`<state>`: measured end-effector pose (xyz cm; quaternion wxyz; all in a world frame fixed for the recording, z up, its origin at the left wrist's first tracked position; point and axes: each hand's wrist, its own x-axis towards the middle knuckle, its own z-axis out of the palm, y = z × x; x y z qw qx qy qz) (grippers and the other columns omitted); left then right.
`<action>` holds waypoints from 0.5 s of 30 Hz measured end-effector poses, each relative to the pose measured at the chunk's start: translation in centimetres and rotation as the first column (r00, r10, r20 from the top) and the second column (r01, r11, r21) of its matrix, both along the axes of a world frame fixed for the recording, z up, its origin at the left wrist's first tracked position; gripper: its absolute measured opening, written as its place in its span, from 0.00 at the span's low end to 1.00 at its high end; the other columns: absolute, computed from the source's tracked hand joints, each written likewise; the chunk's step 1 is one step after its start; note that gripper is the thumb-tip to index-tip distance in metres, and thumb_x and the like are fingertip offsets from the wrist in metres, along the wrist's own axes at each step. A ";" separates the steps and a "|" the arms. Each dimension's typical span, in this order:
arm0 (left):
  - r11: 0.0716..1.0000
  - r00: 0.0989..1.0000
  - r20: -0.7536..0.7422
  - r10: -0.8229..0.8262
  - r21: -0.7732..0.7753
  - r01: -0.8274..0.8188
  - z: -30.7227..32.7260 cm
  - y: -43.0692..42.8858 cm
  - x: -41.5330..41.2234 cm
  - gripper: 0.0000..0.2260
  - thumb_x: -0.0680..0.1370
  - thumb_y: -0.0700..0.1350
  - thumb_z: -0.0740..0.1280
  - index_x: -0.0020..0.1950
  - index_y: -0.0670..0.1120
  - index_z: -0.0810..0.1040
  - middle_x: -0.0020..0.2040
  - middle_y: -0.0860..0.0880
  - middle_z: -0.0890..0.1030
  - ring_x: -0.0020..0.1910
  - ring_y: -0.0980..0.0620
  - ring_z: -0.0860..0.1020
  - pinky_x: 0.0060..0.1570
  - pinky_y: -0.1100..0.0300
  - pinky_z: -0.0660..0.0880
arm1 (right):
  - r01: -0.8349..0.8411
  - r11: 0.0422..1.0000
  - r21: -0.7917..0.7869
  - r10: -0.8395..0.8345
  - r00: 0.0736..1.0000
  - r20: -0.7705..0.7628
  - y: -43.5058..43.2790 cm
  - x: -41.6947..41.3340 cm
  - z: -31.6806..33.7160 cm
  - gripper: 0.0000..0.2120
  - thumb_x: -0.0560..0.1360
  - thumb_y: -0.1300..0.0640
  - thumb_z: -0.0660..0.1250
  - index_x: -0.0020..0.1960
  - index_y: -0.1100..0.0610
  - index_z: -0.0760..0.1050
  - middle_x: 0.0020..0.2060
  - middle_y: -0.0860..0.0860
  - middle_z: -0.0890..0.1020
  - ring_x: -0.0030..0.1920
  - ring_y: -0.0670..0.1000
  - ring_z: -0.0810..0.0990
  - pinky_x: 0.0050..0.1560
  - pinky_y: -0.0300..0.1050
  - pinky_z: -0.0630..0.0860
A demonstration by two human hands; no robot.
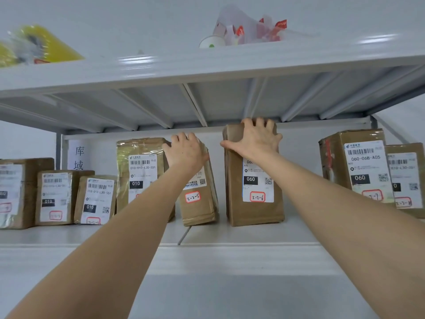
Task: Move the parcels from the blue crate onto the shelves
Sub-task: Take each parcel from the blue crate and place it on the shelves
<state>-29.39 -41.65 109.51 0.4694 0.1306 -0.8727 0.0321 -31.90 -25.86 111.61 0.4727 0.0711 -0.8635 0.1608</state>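
Brown cardboard parcels with white labels stand in a row on a white metal shelf (pixel 207 236). My left hand (pixel 186 151) grips the top of a tilted parcel marked 3-2-5 (pixel 200 203). My right hand (pixel 255 138) clasps the top of an upright parcel marked 3-2-6 (pixel 255 196), thumb on its left edge and fingers over its top. Both parcels rest on the shelf with a gap between them. The blue crate is out of view.
To the left stand a taller parcel labelled 010 (pixel 140 171) and three smaller ones (pixel 55 196). On the right are two parcels (pixel 358 166). The upper shelf (pixel 207 65) holds a yellow packet (pixel 46 44) and a clear bag of sachets (pixel 250 28).
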 end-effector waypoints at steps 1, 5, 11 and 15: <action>1.000 1.000 -0.001 -0.005 0.006 0.005 -0.1 0.2 0.1 0.29 0.76 0.60 0.63 0.70 0.43 0.63 0.67 0.42 0.69 0.68 0.42 0.66 0.64 0.47 0.65 | 0.007 1.000 0.000 -0.007 1.000 -0.005 0.1 0.0 0.0 0.43 0.64 0.25 0.63 0.70 0.50 0.64 0.68 0.55 0.68 0.68 0.60 0.62 0.59 0.60 0.67; 0.997 0.997 0.000 -0.082 -0.014 0.082 0.0 0.5 0.1 0.28 0.76 0.57 0.65 0.70 0.42 0.64 0.66 0.42 0.68 0.66 0.42 0.66 0.61 0.49 0.68 | 0.036 0.999 -0.020 -0.037 0.999 -0.027 -0.1 0.1 0.0 0.42 0.63 0.26 0.63 0.69 0.49 0.65 0.67 0.55 0.69 0.67 0.60 0.63 0.59 0.60 0.68; 0.995 0.997 0.023 -0.080 -0.050 0.081 0.0 -1.2 -0.6 0.22 0.78 0.50 0.64 0.68 0.41 0.65 0.64 0.42 0.69 0.65 0.42 0.66 0.63 0.49 0.66 | 0.031 0.999 -0.044 -0.032 0.999 -0.025 -1.3 -0.3 0.1 0.42 0.62 0.26 0.65 0.68 0.49 0.66 0.66 0.54 0.69 0.67 0.59 0.62 0.59 0.60 0.68; 0.997 0.998 0.022 -0.060 -0.054 0.061 -0.1 -2.3 -1.2 0.18 0.79 0.40 0.58 0.68 0.40 0.64 0.65 0.41 0.69 0.66 0.42 0.67 0.68 0.48 0.62 | 0.002 0.999 -0.041 -0.003 0.999 -0.033 -3.2 -0.8 -0.1 0.41 0.63 0.26 0.65 0.68 0.49 0.67 0.66 0.55 0.68 0.68 0.59 0.62 0.59 0.60 0.67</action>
